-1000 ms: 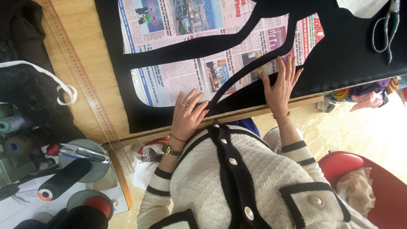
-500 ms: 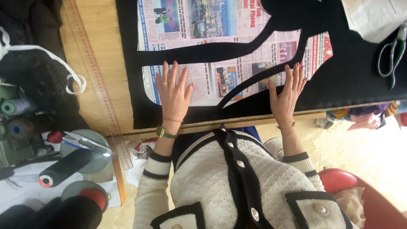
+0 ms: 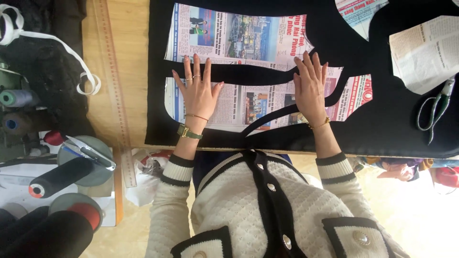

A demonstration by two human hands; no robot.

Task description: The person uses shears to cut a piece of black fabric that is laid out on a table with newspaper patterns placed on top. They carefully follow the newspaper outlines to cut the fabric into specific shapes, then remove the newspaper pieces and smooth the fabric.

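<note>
- Left hand: grip wide, fingers spread flat, palm pressing the newspaper where a black fabric strip crosses it; holds nothing.
- Right hand: grip wide too, flat on the same strip and paper, right of the left hand.
- Newspaper: thin, printed, cut into curved pattern pieces lying on matte black cloth.
- Cloth's near edge runs along the wooden worktop edge, just before the person's knit cardigan.
- Left of the cloth: a long ruler on bare wood.
- Right of the newspaper: scissors on the cloth.
- Far left: thread cones.
</note>
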